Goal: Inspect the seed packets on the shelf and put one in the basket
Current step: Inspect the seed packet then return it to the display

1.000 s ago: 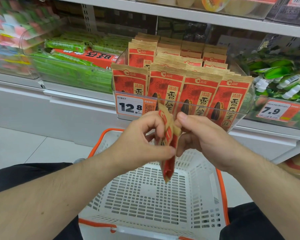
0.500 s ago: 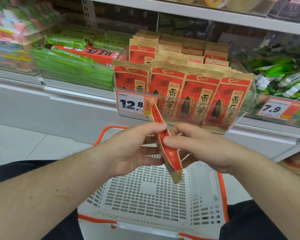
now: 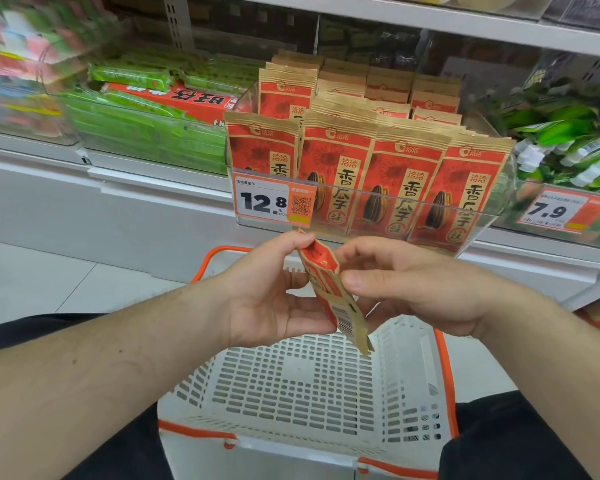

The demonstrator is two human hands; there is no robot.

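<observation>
One seed packet [image 3: 329,292] (edge-on, barcode showing) is pinched between the left hand [image 3: 274,299] and right hand [image 3: 409,289] above the white basket [image 3: 413,368], which holds nothing. At 12 o'clock, a clear bin [image 3: 492,216] is filled with red packets [image 3: 368,174], tagged "12.8" [image 3: 262,201].

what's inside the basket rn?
Nothing visible inside the basket: bare slotted floor. The seed packet is above it, gripped by the left hand and right hand, which cover part of the far end.
</observation>
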